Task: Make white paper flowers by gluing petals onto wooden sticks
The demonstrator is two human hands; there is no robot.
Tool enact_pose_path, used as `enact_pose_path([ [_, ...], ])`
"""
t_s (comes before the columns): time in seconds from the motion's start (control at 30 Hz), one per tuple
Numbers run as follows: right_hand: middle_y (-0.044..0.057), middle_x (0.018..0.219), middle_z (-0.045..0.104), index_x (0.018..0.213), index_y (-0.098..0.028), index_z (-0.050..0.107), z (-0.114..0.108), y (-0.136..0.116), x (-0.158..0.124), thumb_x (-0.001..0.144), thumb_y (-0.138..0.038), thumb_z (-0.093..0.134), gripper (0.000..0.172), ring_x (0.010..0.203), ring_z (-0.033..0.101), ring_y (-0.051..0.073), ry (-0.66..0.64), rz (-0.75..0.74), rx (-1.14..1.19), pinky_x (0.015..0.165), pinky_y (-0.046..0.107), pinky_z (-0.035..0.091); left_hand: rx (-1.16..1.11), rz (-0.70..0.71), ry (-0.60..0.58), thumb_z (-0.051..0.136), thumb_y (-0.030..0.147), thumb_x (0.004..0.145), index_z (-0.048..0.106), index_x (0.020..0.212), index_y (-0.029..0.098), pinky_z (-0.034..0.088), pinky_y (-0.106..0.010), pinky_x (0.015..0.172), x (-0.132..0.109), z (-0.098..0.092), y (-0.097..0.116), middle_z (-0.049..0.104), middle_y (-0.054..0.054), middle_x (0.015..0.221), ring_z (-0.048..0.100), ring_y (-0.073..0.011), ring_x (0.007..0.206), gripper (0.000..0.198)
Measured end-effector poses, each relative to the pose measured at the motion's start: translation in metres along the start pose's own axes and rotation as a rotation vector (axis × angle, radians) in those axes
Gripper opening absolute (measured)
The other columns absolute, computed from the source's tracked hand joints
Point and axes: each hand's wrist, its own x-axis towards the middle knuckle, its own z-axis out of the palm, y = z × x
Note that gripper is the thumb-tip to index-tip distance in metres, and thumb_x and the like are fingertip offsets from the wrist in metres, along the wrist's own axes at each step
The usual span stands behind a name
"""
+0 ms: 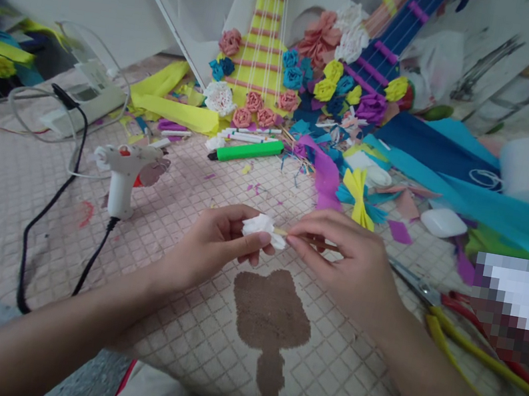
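My left hand [211, 240] pinches a small piece of crumpled white paper [260, 225] between thumb and fingers. In my right hand [350, 249] is a thin wooden stick [281, 231], and its tip meets the white paper. Whether the tip goes into the paper or only touches it, I cannot tell. Both hands hover over the quilted table cover [181, 333], just above a brown stain. Beyond them lies a green marker [250, 151], and to the left stands a white glue gun [122, 184].
Yellow [266, 36] and blue [397, 38] toy guitars with paper flowers lean at the back. Paper scraps, a purple strip [322, 174] and a yellow bow [360, 197] litter the middle. Scissors [424, 289] lie right, by my forearm. A black cord [40, 221] runs left.
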Motion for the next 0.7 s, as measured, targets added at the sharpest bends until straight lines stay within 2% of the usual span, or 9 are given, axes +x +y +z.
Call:
enact_pose_path([
  [0.33, 0.002, 0.077, 0.064, 0.075, -0.022, 0.065, -0.0014, -0.0010, 0.0016, 0.079, -0.016, 0.060, 0.009, 0.070, 0.060, 0.014, 0.014, -0.040, -0.035, 0.059, 0.026, 0.049, 0.023, 0.008, -0.020, 0.061, 0.022, 0.079, 0.060, 0.075, 0.012, 0.040, -0.017, 0.047, -0.0007, 0.0013, 0.0056, 0.060, 0.001, 0.056, 0.051, -0.0063, 0.047, 0.011],
  [0.53, 0.002, 0.077, 0.064, 0.074, -0.021, 0.065, -0.0022, -0.0009, 0.0016, 0.078, -0.015, 0.062, 0.008, 0.070, 0.060, 0.013, 0.014, -0.025, 0.003, 0.058, 0.024, 0.049, -0.008, 0.006, -0.017, 0.062, 0.019, 0.079, 0.059, 0.082, 0.011, 0.041, -0.017, 0.048, 0.0003, 0.0012, 0.0027, 0.062, 0.001, 0.058, 0.054, -0.0063, 0.048, 0.009],
  [0.7, 0.001, 0.077, 0.064, 0.074, -0.022, 0.065, -0.0028, -0.0005, 0.0004, 0.078, -0.016, 0.062, 0.008, 0.070, 0.060, 0.013, 0.015, 0.002, 0.018, 0.059, 0.024, 0.049, -0.042, 0.009, 0.023, 0.065, 0.021, 0.076, 0.057, 0.090, 0.013, 0.044, -0.019, 0.050, -0.0008, 0.0019, 0.0002, 0.064, 0.001, 0.063, 0.057, -0.0082, 0.052, 0.018],
])
